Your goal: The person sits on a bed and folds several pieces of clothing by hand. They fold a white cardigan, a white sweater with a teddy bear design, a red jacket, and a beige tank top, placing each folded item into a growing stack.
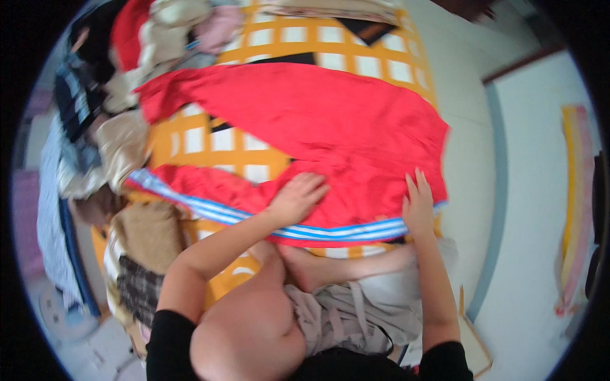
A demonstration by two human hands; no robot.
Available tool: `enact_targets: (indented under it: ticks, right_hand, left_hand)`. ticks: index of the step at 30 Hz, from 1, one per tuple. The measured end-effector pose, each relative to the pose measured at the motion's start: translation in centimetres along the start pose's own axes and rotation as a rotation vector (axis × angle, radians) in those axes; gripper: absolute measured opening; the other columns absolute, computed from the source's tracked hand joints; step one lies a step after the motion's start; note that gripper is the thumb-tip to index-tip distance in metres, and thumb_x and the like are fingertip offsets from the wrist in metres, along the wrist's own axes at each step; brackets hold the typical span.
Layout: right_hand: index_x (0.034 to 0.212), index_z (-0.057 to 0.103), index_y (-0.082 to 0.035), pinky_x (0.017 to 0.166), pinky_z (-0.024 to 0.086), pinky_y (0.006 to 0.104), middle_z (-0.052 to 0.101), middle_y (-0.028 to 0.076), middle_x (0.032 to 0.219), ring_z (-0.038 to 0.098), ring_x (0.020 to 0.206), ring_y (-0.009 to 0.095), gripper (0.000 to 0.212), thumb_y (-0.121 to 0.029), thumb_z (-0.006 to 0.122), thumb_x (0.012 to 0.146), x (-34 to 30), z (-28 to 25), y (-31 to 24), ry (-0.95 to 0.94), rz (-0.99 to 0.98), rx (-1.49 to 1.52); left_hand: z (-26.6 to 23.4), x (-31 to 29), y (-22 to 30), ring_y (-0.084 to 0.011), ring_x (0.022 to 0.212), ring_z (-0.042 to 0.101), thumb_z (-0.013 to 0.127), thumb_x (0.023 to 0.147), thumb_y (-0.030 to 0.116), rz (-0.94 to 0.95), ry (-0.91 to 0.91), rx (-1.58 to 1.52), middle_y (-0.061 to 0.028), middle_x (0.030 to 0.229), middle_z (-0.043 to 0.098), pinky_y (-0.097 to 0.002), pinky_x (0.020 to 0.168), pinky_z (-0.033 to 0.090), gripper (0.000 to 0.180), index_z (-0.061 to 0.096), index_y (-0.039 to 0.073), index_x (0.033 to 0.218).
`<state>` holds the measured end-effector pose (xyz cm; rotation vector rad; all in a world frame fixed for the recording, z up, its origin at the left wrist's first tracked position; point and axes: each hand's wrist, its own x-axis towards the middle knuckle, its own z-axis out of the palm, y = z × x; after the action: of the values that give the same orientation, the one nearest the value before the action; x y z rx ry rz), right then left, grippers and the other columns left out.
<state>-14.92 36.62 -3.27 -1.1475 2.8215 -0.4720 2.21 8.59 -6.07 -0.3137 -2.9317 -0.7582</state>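
Spread out flat before me is a pair of red track pants [330, 114] with blue and white stripes along the near edge. The waist end lies to the right and the two legs reach left, apart from each other. My left hand [300, 198] rests on the red cloth near where the legs part, fingers stretched out. Toward the waist end, my right hand [417, 203] lies on the fabric just above the striped edge, its fingers extended. Neither hand grips the cloth.
Under the pants is a yellow and white checked bedspread [171, 143]. Piled clothes line the left side, among them a brown folded garment [149, 235] and a cream one [124, 143]. Folded fabric [330, 9] lies at the far end. A white wall [540, 209] stands right.
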Motion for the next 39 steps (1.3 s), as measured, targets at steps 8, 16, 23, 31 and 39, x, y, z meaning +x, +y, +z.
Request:
enact_targets:
  ticks: [8, 16, 23, 31, 39]
  right_hand:
    - [0.134, 0.044, -0.005, 0.108, 0.027, 0.0488, 0.032, 0.018, 0.147, 0.03, 0.135, 0.036, 0.051, -0.018, 0.057, 0.087, 1.6, 4.4, -2.7, 0.233, -0.012, -0.031]
    - [0.127, 0.051, -0.007, 0.086, 0.046, 0.0478, 0.056, 0.022, 0.122, 0.057, 0.106, 0.038, 0.064, -0.052, 0.059, 0.084, 4.3, 1.4, 6.8, 0.091, 0.792, -0.266]
    - [0.113, 0.056, -0.006, 0.079, 0.049, 0.0465, 0.066, 0.019, 0.097, 0.063, 0.094, 0.037, 0.063, -0.057, 0.065, 0.076, 4.0, -0.2, 9.1, 0.029, 0.716, -0.252]
    - [0.115, 0.055, -0.003, 0.08, 0.048, 0.0492, 0.063, 0.02, 0.102, 0.061, 0.097, 0.038, 0.053, -0.038, 0.071, 0.078, 2.3, -8.2, 16.3, 0.106, 0.817, -0.527]
    - [0.121, 0.053, -0.003, 0.103, 0.036, 0.0429, 0.047, 0.018, 0.129, 0.044, 0.121, 0.035, 0.049, -0.014, 0.069, 0.076, 3.4, 0.9, 0.7, 0.063, -0.203, 0.049]
  left_hand:
    - [-2.0, -3.6, -1.3, -0.0322, 0.128, 0.039, 0.06, 0.084, 0.025, -0.285, 0.113, 0.145, -0.0139, 0.135, 0.043, -0.0565, 0.107, 0.024, 0.048, 0.049, 0.011, 0.129]
    - [-5.6, -8.0, -6.0, -0.0332, 0.098, 0.053, 0.063, 0.081, 0.029, -0.377, 0.305, 0.121, -0.0152, 0.107, 0.054, -0.0407, 0.086, 0.044, 0.036, 0.059, 0.005, 0.107]
    - [-5.1, -7.0, -7.6, -0.033, 0.075, 0.06, 0.056, 0.086, 0.029, -0.427, 0.121, 0.08, -0.0121, 0.082, 0.06, -0.0426, 0.063, 0.048, 0.024, 0.058, 0.007, 0.094]
    - [-2.1, -1.8, -5.5, -0.0338, 0.078, 0.06, 0.06, 0.083, 0.041, -0.107, 0.182, 0.0, -0.0138, 0.081, 0.062, -0.0444, 0.066, 0.048, 0.033, 0.059, 0.008, 0.091]
    - [-5.5, -3.3, -7.3, -0.034, 0.093, 0.06, 0.071, 0.074, 0.041, -0.234, -0.077, -0.113, -0.0148, 0.097, 0.064, -0.0426, 0.08, 0.048, 0.046, 0.061, 0.008, 0.104]
